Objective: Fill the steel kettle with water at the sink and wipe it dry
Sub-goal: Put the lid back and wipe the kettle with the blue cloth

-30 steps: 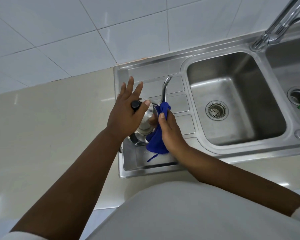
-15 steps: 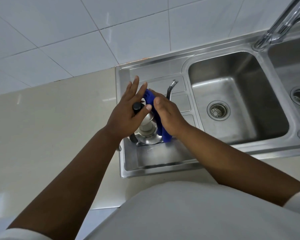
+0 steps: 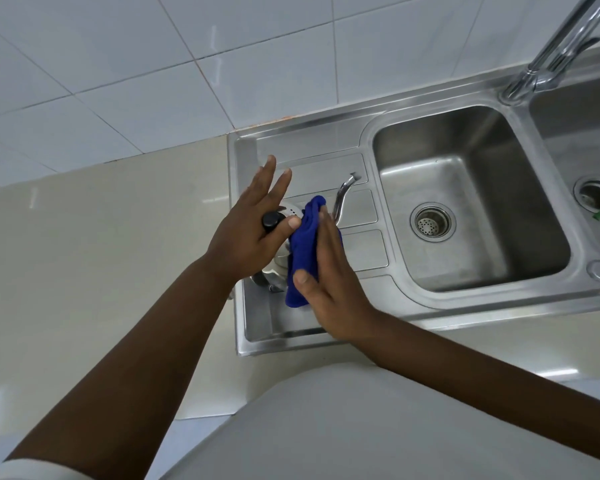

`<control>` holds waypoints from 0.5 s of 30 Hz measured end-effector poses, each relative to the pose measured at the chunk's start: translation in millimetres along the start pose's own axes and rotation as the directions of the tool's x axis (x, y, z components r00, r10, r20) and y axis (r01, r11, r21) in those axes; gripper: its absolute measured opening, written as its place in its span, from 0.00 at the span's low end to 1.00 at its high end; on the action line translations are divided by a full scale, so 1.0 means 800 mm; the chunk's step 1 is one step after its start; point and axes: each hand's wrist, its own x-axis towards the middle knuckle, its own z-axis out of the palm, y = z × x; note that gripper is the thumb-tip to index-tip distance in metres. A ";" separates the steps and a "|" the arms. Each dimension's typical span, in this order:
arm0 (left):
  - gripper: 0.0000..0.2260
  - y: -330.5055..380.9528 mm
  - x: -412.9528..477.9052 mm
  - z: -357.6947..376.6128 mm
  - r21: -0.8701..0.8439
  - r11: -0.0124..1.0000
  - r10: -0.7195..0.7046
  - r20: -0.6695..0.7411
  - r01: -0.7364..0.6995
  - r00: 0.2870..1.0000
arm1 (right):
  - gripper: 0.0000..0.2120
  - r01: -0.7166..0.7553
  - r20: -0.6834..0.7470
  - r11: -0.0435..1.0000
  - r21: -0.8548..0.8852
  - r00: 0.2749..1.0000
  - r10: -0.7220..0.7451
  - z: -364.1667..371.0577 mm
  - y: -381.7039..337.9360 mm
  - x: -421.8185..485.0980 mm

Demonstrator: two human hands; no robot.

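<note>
A steel kettle (image 3: 277,268) with a thin curved spout (image 3: 343,194) and a black lid knob (image 3: 271,220) stands on the sink's drainboard (image 3: 360,252). My left hand (image 3: 253,230) rests on the kettle's lid, thumb and palm around the knob, the other fingers spread. My right hand (image 3: 329,282) presses a blue cloth (image 3: 303,247) flat against the kettle's right side. Most of the kettle's body is hidden by both hands and the cloth.
The left sink basin (image 3: 471,209) with its drain strainer (image 3: 432,221) lies to the right of the drainboard. A chrome tap (image 3: 555,50) rises at the back right, and a second basin (image 3: 589,161) lies beyond. A beige counter (image 3: 101,254) extends left; white wall tiles are behind.
My right hand with the blue cloth went up over the kettle's top, then slid back down its right side. My left hand stayed on the lid. The spout swung slightly right.
</note>
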 end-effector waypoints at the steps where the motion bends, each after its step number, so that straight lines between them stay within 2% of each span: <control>1: 0.33 0.000 0.000 -0.001 -0.001 1.000 0.007 0.010 -0.007 1.000 | 0.43 0.021 0.014 0.998 -0.052 1.000 -0.020 0.002 0.004 -0.005; 4: 0.32 0.003 0.000 -0.004 -0.025 0.999 0.023 0.036 -0.022 0.999 | 0.38 0.141 0.027 0.960 -0.240 0.990 -0.139 0.000 0.014 -0.014; 8: 0.30 0.001 0.002 -0.007 -0.065 0.996 0.067 0.057 -0.064 0.996 | 0.33 0.251 -0.014 0.886 -0.390 0.960 -0.278 -0.007 0.038 -0.004; 11: 0.28 0.003 0.003 -0.010 -0.056 0.997 0.060 0.076 -0.056 0.995 | 0.32 0.293 -0.025 0.859 -0.421 0.942 -0.334 -0.007 0.047 0.011; 15: 0.28 0.002 0.007 -0.010 -0.049 0.997 0.071 0.078 -0.067 0.994 | 0.33 0.323 -0.036 0.869 -0.376 0.932 -0.362 -0.006 0.052 0.018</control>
